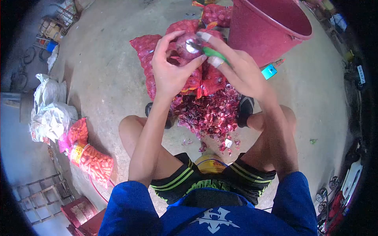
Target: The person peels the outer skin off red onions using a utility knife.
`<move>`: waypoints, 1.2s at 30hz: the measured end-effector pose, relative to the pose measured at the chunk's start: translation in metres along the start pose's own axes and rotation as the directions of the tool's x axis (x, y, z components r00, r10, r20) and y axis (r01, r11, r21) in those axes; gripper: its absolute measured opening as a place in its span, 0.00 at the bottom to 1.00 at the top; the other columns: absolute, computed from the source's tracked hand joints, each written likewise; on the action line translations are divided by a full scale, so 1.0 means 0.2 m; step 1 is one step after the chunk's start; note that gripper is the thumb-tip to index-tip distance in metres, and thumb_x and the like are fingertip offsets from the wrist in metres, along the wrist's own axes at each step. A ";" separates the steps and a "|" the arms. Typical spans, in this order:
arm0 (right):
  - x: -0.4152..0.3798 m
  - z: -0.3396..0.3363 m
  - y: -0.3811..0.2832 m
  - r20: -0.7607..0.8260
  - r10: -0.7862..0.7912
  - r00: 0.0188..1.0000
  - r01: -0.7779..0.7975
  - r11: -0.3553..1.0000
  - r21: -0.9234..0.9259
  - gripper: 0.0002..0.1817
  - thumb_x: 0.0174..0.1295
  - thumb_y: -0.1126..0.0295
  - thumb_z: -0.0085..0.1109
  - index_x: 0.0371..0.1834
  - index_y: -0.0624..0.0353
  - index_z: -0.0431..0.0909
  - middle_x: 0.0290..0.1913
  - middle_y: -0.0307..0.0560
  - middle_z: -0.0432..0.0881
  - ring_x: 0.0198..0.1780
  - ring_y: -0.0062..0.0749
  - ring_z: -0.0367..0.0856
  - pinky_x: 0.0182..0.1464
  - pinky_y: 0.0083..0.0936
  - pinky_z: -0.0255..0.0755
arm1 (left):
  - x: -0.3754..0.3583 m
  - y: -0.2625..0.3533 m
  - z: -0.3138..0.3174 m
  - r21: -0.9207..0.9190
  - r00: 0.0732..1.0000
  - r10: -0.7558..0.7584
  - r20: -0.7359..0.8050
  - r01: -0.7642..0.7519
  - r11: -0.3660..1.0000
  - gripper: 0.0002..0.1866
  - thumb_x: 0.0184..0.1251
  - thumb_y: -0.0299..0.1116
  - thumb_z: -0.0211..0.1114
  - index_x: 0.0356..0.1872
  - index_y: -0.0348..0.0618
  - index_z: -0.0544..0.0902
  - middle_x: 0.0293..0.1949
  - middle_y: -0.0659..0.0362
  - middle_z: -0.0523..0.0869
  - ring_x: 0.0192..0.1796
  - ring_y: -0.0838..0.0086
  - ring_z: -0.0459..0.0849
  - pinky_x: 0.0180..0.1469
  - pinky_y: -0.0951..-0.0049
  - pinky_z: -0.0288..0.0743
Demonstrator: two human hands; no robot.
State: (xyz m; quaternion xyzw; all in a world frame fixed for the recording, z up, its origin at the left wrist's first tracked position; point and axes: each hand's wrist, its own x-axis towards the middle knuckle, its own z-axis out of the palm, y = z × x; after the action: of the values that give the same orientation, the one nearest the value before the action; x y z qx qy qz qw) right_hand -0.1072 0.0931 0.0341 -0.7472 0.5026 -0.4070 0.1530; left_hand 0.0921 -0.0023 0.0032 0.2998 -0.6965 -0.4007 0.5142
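My left hand [170, 70] is raised in front of me with its fingers curled around a red onion [183, 44]. A pale, whitish patch shows on the onion's right side. My right hand [245, 71] grips a small knife by its green handle [215, 54], with the short blade against the onion; the blade is hard to make out. White wrapping covers some fingertips of the right hand. Behind and below the hands lie red mesh sacks of onions [147, 59]. Loose onion skins [210, 116] are heaped on the floor between my feet.
A large dark-pink tub [252, 39] stands at the upper right, with a lit phone [269, 72] on the floor beside it. White sacks [51, 110] and a bag of carrots [96, 163] lie to the left. A yellow seat [210, 164] is under me.
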 end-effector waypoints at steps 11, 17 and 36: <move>0.02 0.08 -0.01 -0.030 0.088 0.996 -0.091 0.991 -0.096 0.27 0.76 0.76 0.56 0.79 0.53 0.74 0.53 0.67 0.87 0.51 0.68 0.85 0.53 0.48 0.79 | -0.01 0.02 0.01 -0.041 0.999 -0.053 0.008 0.054 0.998 0.35 0.51 0.27 0.88 0.62 0.37 0.83 0.51 0.57 0.89 0.50 0.74 0.89 0.52 0.72 0.84; 0.04 0.16 0.06 -0.167 0.002 0.986 0.023 0.989 0.148 0.26 0.77 0.71 0.56 0.78 0.52 0.75 0.39 0.60 0.85 0.37 0.50 0.87 0.42 0.41 0.79 | 0.00 0.03 0.00 -0.201 0.992 -0.113 0.050 0.121 0.972 0.34 0.55 0.25 0.86 0.65 0.35 0.82 0.54 0.55 0.90 0.52 0.76 0.89 0.53 0.74 0.86; -0.01 0.22 0.27 0.124 0.317 0.940 -0.340 0.892 0.297 0.24 0.83 0.63 0.51 0.77 0.57 0.76 0.53 0.53 0.91 0.53 0.32 0.86 0.60 0.34 0.78 | -0.01 0.02 -0.03 -0.748 0.891 -0.281 0.356 0.452 0.486 0.39 0.72 0.27 0.73 0.81 0.40 0.65 0.60 0.54 0.87 0.53 0.70 0.89 0.49 0.73 0.82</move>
State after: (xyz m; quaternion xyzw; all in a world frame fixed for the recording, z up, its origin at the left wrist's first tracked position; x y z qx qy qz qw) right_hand -0.1083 0.0628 -0.0287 -0.6319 0.5443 -0.4228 0.3544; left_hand 0.0985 -0.0004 0.0059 0.1323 -0.3964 -0.8014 0.4279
